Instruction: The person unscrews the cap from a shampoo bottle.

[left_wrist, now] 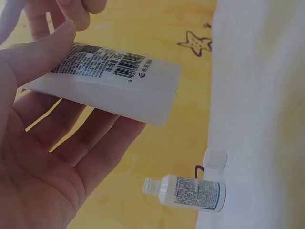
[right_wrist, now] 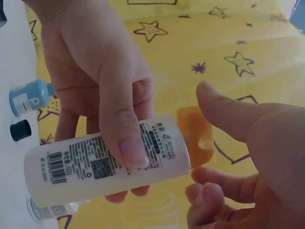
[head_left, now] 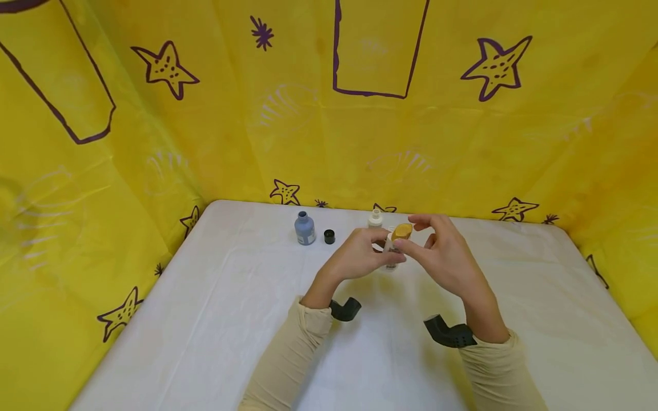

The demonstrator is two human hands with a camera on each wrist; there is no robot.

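My left hand [head_left: 360, 254] grips a white flattened bottle [right_wrist: 57, 186] with printed text and a barcode, the thumb across its label and the fingers behind. An orange cap [right_wrist: 194, 136] sits at its neck end. On either side of that cap are the thumb and index finger of my right hand [head_left: 447, 257], pinching it. In the left wrist view the held bottle [left_wrist: 143, 90] is tilted, its broad base towards the table, and the cap is out of sight. Behind the hands stands a small white bottle [head_left: 375, 218] with an uncovered neck, partly hidden in the head view.
Left of the hands stands a blue bottle [head_left: 304, 229] with an open mouth, a black cap [head_left: 329, 236] beside it. A white cap [left_wrist: 216, 159] lies near the small white bottle. The white-covered table [head_left: 231, 285] meets yellow patterned cloth [head_left: 308, 137] at the back and sides.
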